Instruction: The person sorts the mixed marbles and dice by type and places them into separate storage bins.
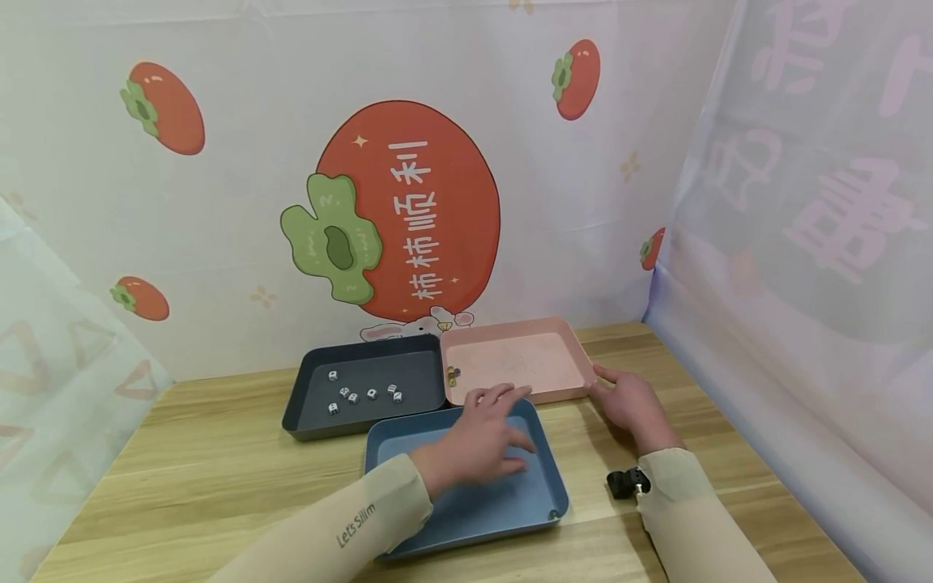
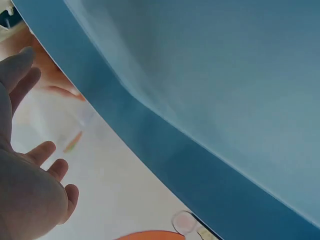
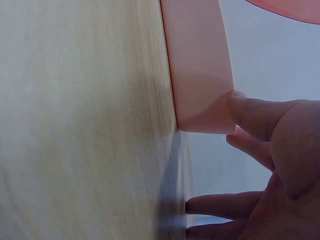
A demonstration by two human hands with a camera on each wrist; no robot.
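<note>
My left hand [image 1: 477, 441] hovers over the blue tray [image 1: 503, 514] with its fingers spread and holds nothing. In the left wrist view its fingers [image 2: 57, 170] stand apart beyond the blue tray's wall [image 2: 165, 147]. With thumb and index finger, my right hand [image 1: 630, 401] pinches the near right corner of the pink tray [image 1: 525, 356]. The right wrist view has the thumb [image 3: 255, 115] at the rim of that tray's wall [image 3: 202, 75], the other fingers extended toward the table. Small yellow and bluish pieces [image 1: 453, 374] lie at the pink tray's left side.
A dark grey tray [image 1: 408, 364] with several white dice [image 1: 353, 397] adjoins the pink tray on the left. One small dark piece [image 1: 554, 515] lies in the blue tray's near right corner. The wooden table [image 1: 197, 478] ends at a printed cloth backdrop [image 1: 240, 202].
</note>
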